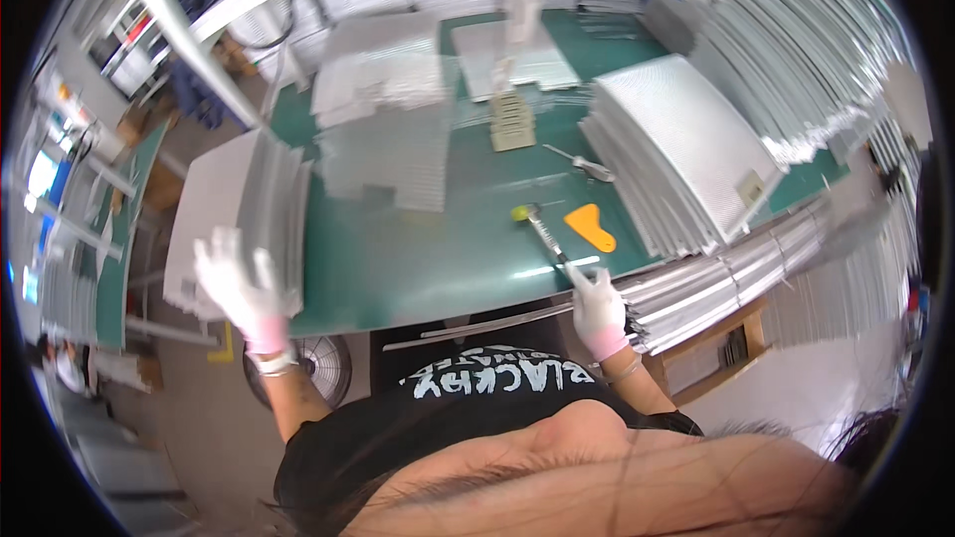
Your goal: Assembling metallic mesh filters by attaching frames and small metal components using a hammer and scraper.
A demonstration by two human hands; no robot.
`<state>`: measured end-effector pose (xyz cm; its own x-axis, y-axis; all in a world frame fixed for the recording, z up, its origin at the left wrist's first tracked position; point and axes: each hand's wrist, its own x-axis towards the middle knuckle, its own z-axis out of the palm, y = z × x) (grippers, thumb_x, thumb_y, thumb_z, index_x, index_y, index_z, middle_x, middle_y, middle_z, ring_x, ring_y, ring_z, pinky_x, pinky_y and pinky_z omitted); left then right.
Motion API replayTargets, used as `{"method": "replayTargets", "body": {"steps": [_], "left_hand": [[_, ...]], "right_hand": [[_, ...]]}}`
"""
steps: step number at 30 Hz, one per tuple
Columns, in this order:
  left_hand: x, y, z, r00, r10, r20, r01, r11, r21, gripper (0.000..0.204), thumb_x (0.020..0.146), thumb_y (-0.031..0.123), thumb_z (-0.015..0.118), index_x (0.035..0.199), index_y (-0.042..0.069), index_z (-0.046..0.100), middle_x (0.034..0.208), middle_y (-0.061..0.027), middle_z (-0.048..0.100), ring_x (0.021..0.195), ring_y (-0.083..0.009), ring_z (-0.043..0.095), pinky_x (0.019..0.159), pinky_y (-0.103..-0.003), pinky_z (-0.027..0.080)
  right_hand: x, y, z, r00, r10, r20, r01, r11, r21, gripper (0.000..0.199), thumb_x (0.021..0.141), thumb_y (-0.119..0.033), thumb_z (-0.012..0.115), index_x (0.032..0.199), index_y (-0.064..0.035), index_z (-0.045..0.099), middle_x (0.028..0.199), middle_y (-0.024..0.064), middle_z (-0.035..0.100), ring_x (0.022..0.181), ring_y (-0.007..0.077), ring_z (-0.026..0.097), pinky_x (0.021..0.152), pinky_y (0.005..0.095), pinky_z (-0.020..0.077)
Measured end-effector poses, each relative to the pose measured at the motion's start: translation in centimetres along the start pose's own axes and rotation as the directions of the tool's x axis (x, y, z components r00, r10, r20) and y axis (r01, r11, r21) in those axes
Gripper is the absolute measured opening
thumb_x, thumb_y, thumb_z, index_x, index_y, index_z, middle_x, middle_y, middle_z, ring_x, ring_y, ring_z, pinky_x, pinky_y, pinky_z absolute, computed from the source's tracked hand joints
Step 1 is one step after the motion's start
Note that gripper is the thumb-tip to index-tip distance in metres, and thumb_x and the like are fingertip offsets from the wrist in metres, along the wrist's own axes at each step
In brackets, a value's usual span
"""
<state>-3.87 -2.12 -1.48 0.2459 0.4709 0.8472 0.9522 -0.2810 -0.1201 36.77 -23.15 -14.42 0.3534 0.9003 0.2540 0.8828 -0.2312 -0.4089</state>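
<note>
Head view: gloved left hand spreads open against a stack of metal sheets at the frame's left. Right hand, lower centre-right, clamps the mallet handle on the green desk, near an orange scraper.

We log one head-worn fisheye view, looking steeply down and forward over the near green matted surface; edges bend outward.
</note>
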Motion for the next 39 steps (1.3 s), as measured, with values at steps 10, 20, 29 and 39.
{"method": "replayTargets", "body": {"steps": [10,20,29,39], "left_hand": [[-0.4,-13.2,-1.9,0.562,-0.399,0.724,0.423,0.892,0.163,0.074,0.078,0.054,0.068,0.116,-0.009,0.057,0.108,-0.0303,0.063,0.105,-0.0428,0.060,0.092,-0.044,0.047],[2.7,-16.7,-3.0,0.467,-0.413,0.781,0.479,0.861,0.169,0.092,0.074,0.061,0.069,0.128,-0.012,0.051,0.122,-0.0328,0.057,0.119,-0.0385,0.056,0.101,-0.040,0.043],[6.8,-15.5,-3.3,0.350,-0.376,0.858,0.191,0.925,0.328,0.093,0.071,0.063,0.071,0.127,-0.008,0.053,0.121,-0.0288,0.060,0.116,-0.0377,0.058,0.099,-0.038,0.045],[8.8,-22.5,-5.1,0.550,-0.253,0.796,0.452,0.891,-0.028,0.079,0.083,0.063,0.060,0.123,-0.005,0.058,0.114,-0.0230,0.063,0.107,-0.0280,0.061,0.092,-0.035,0.046]], "right_hand": [[21.0,-11.0,11.9,0.995,-0.091,0.035,0.059,0.849,0.525,0.086,0.083,-0.035,0.069,0.141,0.0141,0.028,0.140,0.0337,0.039,0.134,0.0409,0.038,0.113,0.0405,0.0303],[29.8,-17.6,9.5,0.990,-0.078,-0.113,0.123,0.130,0.984,0.022,0.092,-0.009,0.063,0.111,0.0014,0.062,0.101,0.0049,0.068,0.089,0.0112,0.062,0.082,0.0259,0.0495],[34.1,-12.5,7.3,0.969,-0.182,0.167,-0.234,-0.462,0.855,0.022,0.089,-0.017,0.068,0.105,-0.0045,0.060,0.092,0.0059,0.061,0.086,0.0179,0.059,0.082,0.0327,0.0496],[34.8,-11.5,3.5,0.990,-0.140,0.013,-0.041,-0.198,0.979,0.048,0.086,-0.027,0.069,0.125,-0.0041,0.054,0.106,0.0057,0.060,0.094,0.0177,0.060,0.076,0.0317,0.0542]]}}
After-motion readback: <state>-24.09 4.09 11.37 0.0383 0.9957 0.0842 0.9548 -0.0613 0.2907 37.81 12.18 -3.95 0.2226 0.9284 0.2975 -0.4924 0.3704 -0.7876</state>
